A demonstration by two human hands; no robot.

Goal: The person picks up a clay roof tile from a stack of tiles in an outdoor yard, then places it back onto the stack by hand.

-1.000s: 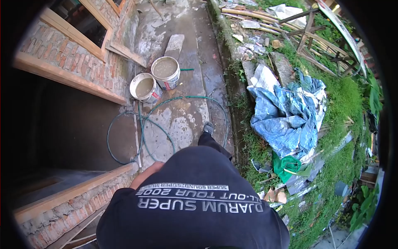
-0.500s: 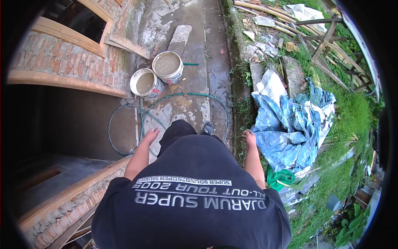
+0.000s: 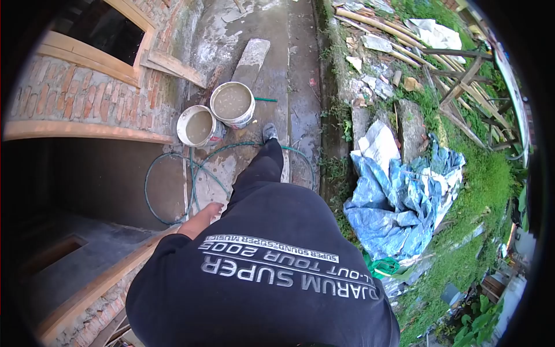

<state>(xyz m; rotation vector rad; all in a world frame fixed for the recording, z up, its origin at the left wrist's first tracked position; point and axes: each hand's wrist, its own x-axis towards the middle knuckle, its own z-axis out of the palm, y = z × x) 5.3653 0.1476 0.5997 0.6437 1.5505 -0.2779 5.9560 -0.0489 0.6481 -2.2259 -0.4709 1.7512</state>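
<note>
Gone from sight since the earlier frame is my right hand, so I cannot tell how its fingers stand; my foot (image 3: 269, 132) now shows nearer the buckets (image 3: 243, 120). My left hand (image 3: 210, 213), left of center, is near the looped hose (image 3: 146, 185); its fingers are too small to read as wide or narrow. Bucket labels are illegible. My shirt (image 3: 272, 312) hides much of the lower middle, its inverted print reading "DJARUM SUPER", "TOUR 2005" and "SUPER SOUND, SUPER MUSIC"; "ALL-OUT" is partly cut off.
</note>
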